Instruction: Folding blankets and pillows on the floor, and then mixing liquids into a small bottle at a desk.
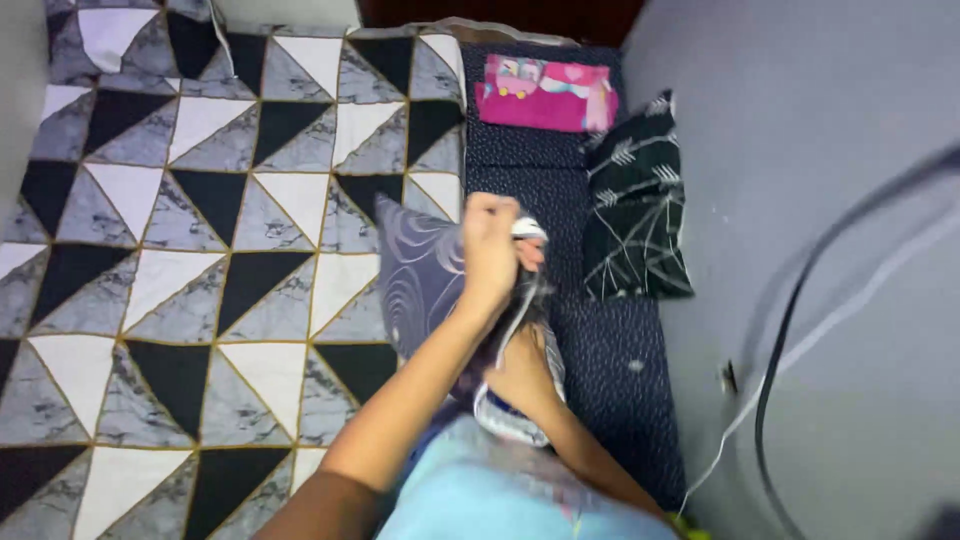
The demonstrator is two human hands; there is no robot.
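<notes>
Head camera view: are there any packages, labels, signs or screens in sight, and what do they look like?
Pink printed item: lies flat on the dark blue dotted mattress at the top, rectangular, bright pink with pale cartoon-like pictures; whether it is a package or cloth is unclear.
No clear labels, signs or screens show.

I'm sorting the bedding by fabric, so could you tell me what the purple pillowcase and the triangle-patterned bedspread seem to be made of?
The purple pillowcase looks like thin woven cloth, maybe cotton or polyester: it creases softly where the left hand grips it, with a slight sheen on its pale swirls. The bedspread looks like printed matte fabric; its marbled triangles and gold lines lie flat with gentle wrinkles. The exact fibre cannot be told.
</notes>
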